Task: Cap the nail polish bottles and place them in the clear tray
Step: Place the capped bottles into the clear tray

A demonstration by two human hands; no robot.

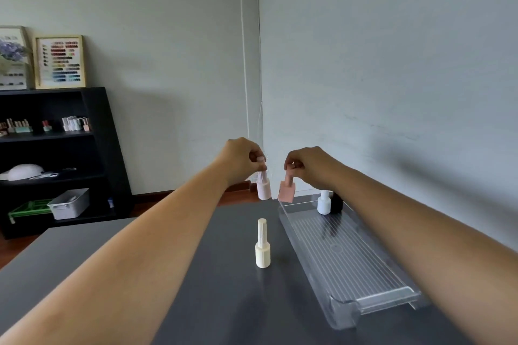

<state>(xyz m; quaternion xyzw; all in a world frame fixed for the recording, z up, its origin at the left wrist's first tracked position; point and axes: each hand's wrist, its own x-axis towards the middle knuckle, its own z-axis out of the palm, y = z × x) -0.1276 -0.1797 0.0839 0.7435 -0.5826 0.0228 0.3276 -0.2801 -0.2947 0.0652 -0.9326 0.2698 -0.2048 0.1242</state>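
Presently, on the dark grey table (224, 302):

- Left hand (244, 158) – fingertips pinch the ribbed cap of a pale round bottle (264, 189), which hangs upright near the table's far edge.
- Right hand (311, 168) – fingers curled, pinching the cap of a pink square bottle (287, 191). This bottle is tilted, just beside the pale one and close to the far left corner of the clear tray (364, 274).
- Cream bottle (262, 246) – capped and upright on the table, untouched, just left of the tray and between the two forearms.
- Clear tray – long, with a ribbed floor, lying along the table's right side. At its far end stand a white bottle (323, 203) and a black bottle (337, 201), side by side, both upright.
- Black shelf unit (95, 148) – against the left wall, with small bottles on one shelf and a framed colour chart (60, 61) on top.
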